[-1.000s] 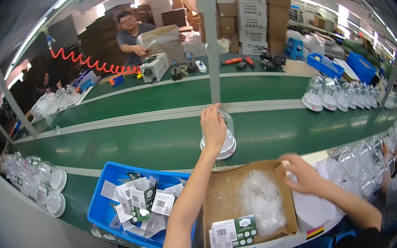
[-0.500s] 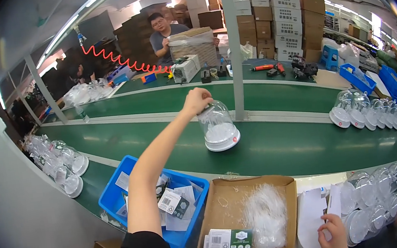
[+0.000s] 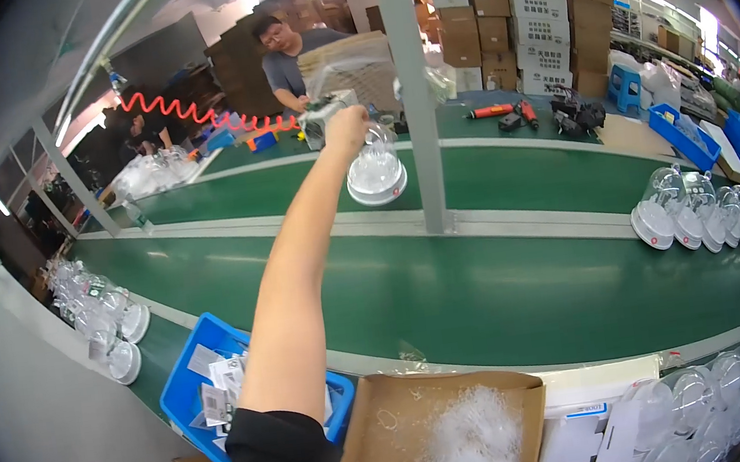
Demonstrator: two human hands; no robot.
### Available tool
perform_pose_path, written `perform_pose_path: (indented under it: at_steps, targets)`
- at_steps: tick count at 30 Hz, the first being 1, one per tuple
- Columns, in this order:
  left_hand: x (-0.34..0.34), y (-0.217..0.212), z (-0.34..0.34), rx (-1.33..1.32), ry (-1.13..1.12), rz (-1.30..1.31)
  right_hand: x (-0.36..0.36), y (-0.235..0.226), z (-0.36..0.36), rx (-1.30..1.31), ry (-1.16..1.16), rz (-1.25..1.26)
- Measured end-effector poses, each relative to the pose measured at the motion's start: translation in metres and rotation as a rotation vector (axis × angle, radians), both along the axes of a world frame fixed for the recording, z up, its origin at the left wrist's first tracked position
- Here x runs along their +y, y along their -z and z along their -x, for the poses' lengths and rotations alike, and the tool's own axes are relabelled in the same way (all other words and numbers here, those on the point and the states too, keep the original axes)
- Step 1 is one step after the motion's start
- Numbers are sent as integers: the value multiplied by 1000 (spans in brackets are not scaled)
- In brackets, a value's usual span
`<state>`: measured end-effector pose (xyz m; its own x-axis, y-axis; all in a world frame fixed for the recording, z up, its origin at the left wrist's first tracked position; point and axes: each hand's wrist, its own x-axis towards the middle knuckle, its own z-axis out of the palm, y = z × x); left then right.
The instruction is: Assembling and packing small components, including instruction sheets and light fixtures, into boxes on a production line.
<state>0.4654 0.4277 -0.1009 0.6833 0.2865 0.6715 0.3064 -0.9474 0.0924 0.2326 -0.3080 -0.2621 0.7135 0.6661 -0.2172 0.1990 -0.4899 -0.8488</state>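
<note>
Your left hand (image 3: 346, 129) is stretched far out over the green conveyor belt (image 3: 523, 277), fingers closed round the top of a clear domed lamp (image 3: 376, 173) with a white round base — the grip has it from above, by the crown of the dome. The lamp hangs at the far lane of the belt, just left of the grey upright post (image 3: 408, 88); whether its base already touches the belt is hard to tell. Your right hand is out of view.

Judging by looks, the lamp is light and stiff, but the transparent dome is likely thin plastic — smooth, a bit slippery, and liable to crack or scuff if squeezed. Hold it lightly round the crown, or better at the white base rim, where it seems sturdier.

More such lamps (image 3: 710, 212) stand in a row at the right, and a cardboard box (image 3: 393, 422) with white filling sits near you beside a blue bin (image 3: 187, 383).
</note>
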Motion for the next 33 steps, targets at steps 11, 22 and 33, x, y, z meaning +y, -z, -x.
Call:
perform_pose_path:
  at_steps: [11, 22, 33]
  targets:
    - [-39, 44, -73, -45, 14, 46, 24, -31, -3, -459, -81, -11]
    - [-11, 90, -60, -50, 275, 150, 47, -51, 3, -572, -25, -29]
    - [-272, 98, 181, 299, 900, 483, 76, -88, -34, -650, -223, -65]
